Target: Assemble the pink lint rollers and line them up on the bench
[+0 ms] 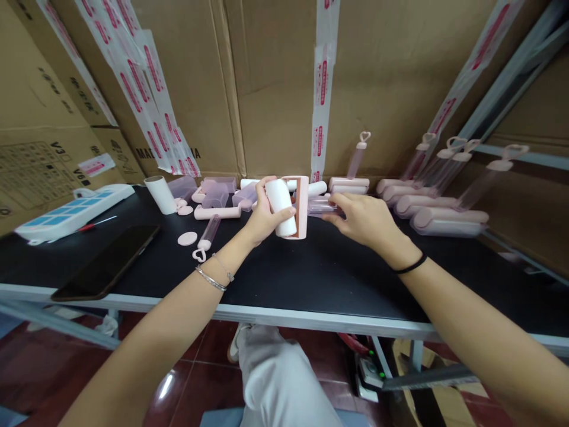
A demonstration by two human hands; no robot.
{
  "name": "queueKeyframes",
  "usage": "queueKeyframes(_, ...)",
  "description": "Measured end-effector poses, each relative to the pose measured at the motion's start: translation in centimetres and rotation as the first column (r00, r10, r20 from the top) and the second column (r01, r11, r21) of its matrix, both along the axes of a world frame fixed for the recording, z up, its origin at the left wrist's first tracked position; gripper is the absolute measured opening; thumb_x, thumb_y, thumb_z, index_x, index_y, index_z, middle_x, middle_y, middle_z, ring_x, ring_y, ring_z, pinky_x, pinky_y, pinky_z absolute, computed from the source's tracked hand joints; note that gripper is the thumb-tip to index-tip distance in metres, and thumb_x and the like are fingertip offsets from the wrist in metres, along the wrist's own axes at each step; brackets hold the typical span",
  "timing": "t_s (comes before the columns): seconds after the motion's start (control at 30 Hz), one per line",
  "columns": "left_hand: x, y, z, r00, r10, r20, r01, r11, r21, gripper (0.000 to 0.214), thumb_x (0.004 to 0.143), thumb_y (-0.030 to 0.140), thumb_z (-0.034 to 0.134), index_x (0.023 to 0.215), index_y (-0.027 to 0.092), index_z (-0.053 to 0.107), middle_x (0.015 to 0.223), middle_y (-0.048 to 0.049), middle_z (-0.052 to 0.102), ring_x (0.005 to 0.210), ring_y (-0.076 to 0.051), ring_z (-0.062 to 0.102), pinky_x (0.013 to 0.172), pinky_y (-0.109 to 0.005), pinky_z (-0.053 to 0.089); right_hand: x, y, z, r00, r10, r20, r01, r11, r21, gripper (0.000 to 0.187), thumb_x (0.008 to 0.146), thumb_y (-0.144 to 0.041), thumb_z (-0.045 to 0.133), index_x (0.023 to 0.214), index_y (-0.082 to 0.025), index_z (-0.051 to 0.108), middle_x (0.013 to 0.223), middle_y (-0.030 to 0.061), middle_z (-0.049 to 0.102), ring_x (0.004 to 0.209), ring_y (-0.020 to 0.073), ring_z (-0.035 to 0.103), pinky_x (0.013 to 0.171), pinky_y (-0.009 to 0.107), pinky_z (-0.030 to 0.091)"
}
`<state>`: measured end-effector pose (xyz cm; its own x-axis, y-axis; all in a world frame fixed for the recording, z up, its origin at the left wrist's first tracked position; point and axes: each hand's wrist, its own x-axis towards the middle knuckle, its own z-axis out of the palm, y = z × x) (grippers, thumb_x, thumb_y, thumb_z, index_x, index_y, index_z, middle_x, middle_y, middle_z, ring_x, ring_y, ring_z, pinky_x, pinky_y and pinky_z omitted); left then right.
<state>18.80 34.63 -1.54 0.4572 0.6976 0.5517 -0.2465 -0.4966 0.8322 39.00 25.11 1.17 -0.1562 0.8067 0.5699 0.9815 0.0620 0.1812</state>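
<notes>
My left hand is closed around a lint roller, its thumb across the white sticky roll, which tilts upright. A pale pink cover stands against the roll's right side. My right hand pinches the see-through pinkish handle, which points toward the pink cover; whether the two are joined I cannot tell. Left of my left hand lies another lint roller with a heart-shaped loop on its handle. A pink disc rests beside it.
Several assembled lint rollers stand at the right, handles up. Purple see-through covers and a white roll lie at the back left. A phone, a red screwdriver and a white power strip are further left. Cardboard walls the back.
</notes>
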Motion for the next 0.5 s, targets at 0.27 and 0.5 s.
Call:
queueKeyframes(0.27, 0.6, -0.8, -0.9, 0.960, 0.124, -0.249, -0.038, 0.946, 0.323, 0.065, 0.072, 0.033, 0.069, 0.118, 0.023, 0.025, 0.121, -0.0110, 0.043, 0.106, -0.023, 0.053, 0.094, -0.045, 0.043, -0.8, 1.4, -2.3, 0.800, 0.330, -0.502, -0.451, 0.881, -0.140, 0.042, 0.091, -0.044, 0.044, 0.117, -0.011, 0.044, 0.106, 0.0157, 0.065, 0.091, 0.0265, 0.062, 0.076, 0.037, 0.045)
queueKeyframes(0.5, 1.8, -2.2, -0.7, 0.956, 0.185, -0.228, -0.099, 0.934, 0.344, 0.047, 0.078, 0.046, 0.061, 0.101, 0.023, 0.028, 0.108, -0.0075, 0.047, 0.103, -0.022, 0.054, 0.092, -0.041, 0.042, -1.5, 1.2, -1.3, 0.653, 0.549, -0.522, -0.532, 0.823, 0.200, 0.046, 0.094, -0.054, 0.033, 0.116, -0.018, 0.051, 0.113, 0.0118, 0.061, 0.101, 0.0224, 0.058, 0.087, 0.037, 0.044)
